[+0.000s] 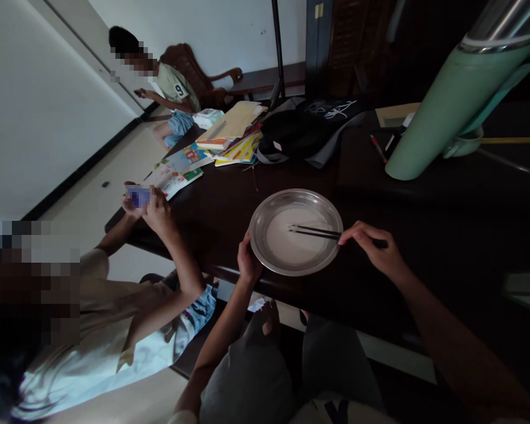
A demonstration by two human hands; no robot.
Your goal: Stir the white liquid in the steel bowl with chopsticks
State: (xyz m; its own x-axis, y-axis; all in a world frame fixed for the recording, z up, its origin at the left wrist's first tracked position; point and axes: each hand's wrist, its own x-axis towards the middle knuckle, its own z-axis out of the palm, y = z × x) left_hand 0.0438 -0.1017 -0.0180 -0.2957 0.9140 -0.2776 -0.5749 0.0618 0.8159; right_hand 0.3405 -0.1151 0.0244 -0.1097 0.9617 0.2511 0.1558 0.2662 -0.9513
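Note:
A round metal bowl [258, 250] is at the front edge of the dark table, with a whitish liquid [287, 247] in it. My left hand [248, 259] grips the bowl's left side, its fingers partly hidden by the rim. In my right hand [373, 244] is a pair of dark chopsticks [315, 231], the fingers closed round their near ends at the bowl's right rim. The chopsticks reach over the bowl, and their pale tips are at the liquid near its middle.
Books and papers [234, 141] lie piled at the back, beside a black bag [309, 126]. A tall green flask [446, 118] stands at the right, near a red pen [378, 148]. One person [128, 318] sits close at left, holding a phone; another [174, 88] sits farther back.

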